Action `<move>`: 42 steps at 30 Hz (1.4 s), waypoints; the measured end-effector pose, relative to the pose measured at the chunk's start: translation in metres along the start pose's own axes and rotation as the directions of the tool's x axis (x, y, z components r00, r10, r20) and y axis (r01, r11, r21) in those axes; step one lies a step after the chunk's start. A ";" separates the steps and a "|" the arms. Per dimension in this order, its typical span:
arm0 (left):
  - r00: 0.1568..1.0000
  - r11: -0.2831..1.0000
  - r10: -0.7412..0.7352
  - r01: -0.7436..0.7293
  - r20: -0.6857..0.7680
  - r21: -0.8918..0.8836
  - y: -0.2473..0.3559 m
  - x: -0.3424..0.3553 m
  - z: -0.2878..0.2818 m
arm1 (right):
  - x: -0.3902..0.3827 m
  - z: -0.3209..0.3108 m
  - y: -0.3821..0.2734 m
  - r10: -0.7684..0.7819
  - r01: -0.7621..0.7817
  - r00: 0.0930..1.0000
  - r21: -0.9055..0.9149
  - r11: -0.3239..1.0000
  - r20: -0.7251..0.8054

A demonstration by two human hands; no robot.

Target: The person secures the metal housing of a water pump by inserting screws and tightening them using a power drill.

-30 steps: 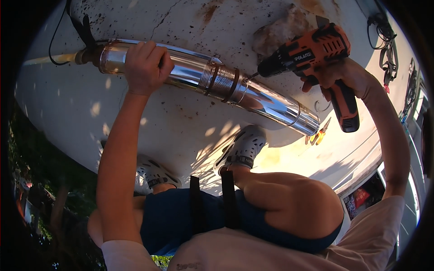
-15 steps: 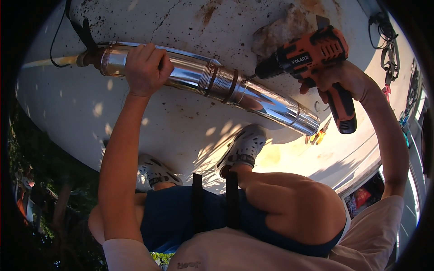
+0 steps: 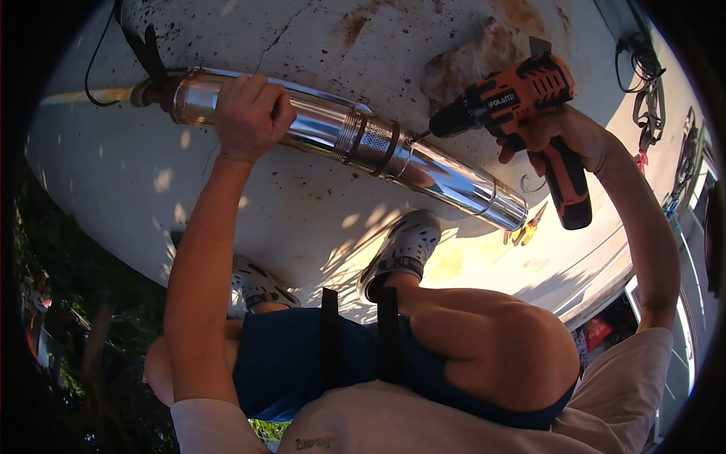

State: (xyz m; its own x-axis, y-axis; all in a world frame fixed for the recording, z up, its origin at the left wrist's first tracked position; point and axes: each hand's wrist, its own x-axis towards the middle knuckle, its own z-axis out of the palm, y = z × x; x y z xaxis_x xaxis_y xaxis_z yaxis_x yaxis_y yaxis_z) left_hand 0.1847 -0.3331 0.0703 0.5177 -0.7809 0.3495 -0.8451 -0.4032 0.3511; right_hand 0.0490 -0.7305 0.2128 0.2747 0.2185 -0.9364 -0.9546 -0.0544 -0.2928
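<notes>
A long shiny metal cylinder, which looks like a submersible pump (image 3: pixel 318 125), lies slantwise on the concrete. A perforated band and brown rings circle its middle. My left hand (image 3: pixel 253 117) is closed around its left part, fingers over the top. In my right hand (image 3: pixel 563 136) is an orange and black cordless drill (image 3: pixel 522 94), gripped by its handle. The drill's bit points left and down, its tip at a screw spot (image 3: pixel 411 141) beside the perforated band. Whether the bit sits fully in the screw is too small to tell.
A rough rock (image 3: pixel 469 64) lies behind the drill's chuck. Yellow-handled pliers (image 3: pixel 525 229) rest by the cylinder's right end. A pale pipe (image 3: pixel 83 96) and a black strap (image 3: pixel 144 49) are at its left end. A cable bundle (image 3: pixel 646 68) lies far right. My clog-clad foot (image 3: pixel 401 250) stands near the cylinder.
The drill has shifted slightly, its bit now nearer the screw spot. Its handle has swung a little down. My left hand keeps its hold on the cylinder.
</notes>
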 end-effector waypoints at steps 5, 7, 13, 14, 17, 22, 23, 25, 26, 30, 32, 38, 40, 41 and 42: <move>1.000 1.000 -0.006 0.006 0.003 0.003 0.002 0.003 -0.001 | 0.000 0.000 -0.003 0.034 -0.035 0.999 0.068 0.997 0.015; 1.000 1.000 -0.006 0.006 0.011 0.004 0.000 0.002 -0.002 | -0.001 0.001 -0.006 0.045 -0.047 0.999 0.079 0.996 0.023; 1.000 1.000 -0.011 0.011 -0.006 -0.005 0.001 0.001 -0.001 | -0.004 0.016 -0.022 0.066 -0.066 0.998 -0.029 0.997 -0.004; 1.000 1.000 -0.009 0.009 -0.006 -0.007 0.001 0.001 -0.002 | -0.004 0.018 -0.025 0.056 -0.058 0.998 -0.057 0.997 -0.025; 1.000 0.999 -0.021 0.021 -0.007 -0.026 0.002 0.002 -0.003 | -0.006 0.023 -0.022 0.052 -0.057 0.997 -0.088 0.994 -0.054; 1.000 1.000 -0.023 0.023 0.009 -0.008 0.001 0.002 -0.003 | -0.016 0.020 -0.023 -0.006 0.003 0.999 -0.098 0.995 -0.037; 0.999 1.000 -0.028 0.029 0.016 -0.007 0.001 0.001 -0.003 | -0.017 0.020 -0.021 0.008 -0.011 0.999 -0.083 0.996 -0.040; 0.999 1.000 -0.025 0.025 0.041 -0.007 0.000 0.001 -0.005 | -0.018 0.018 -0.015 0.016 -0.019 0.999 -0.060 0.998 -0.043; 0.998 1.000 -0.025 0.026 0.065 -0.007 0.001 0.001 -0.005 | -0.017 0.017 -0.011 0.009 -0.011 0.999 -0.056 0.998 -0.038; 0.998 1.000 -0.025 0.025 0.056 -0.006 0.001 0.003 -0.006 | -0.016 0.019 -0.005 0.010 -0.011 0.999 -0.028 1.000 -0.044; 0.999 1.000 -0.028 0.028 0.023 0.005 0.002 0.005 -0.003 | -0.017 0.016 -0.008 -0.001 -0.001 0.999 -0.037 0.999 -0.041; 0.998 1.000 -0.025 0.026 0.063 -0.006 0.002 0.004 -0.007 | -0.015 0.016 -0.004 -0.007 0.007 1.000 -0.003 1.000 -0.016; 0.998 1.000 -0.025 0.025 0.064 -0.007 0.002 0.004 -0.007 | -0.016 0.017 -0.003 0.006 -0.006 1.000 -0.002 1.000 -0.025; 0.998 1.000 -0.023 0.023 0.065 -0.008 0.002 0.004 -0.007 | -0.016 0.017 -0.002 0.002 -0.002 1.000 -0.008 1.000 -0.020; 0.998 1.000 -0.023 0.024 0.064 -0.007 0.002 0.004 -0.007 | -0.016 0.016 -0.002 -0.003 0.002 1.000 -0.016 1.000 -0.017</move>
State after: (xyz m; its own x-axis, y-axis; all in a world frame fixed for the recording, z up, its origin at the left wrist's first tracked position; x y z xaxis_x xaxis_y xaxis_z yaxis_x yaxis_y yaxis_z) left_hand 0.1861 -0.3336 0.0784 0.5274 -0.8005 0.2848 -0.8317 -0.4178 0.3657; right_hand 0.0446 -0.7179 0.2313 0.2793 0.2022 -0.9387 -0.9520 -0.0690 -0.2981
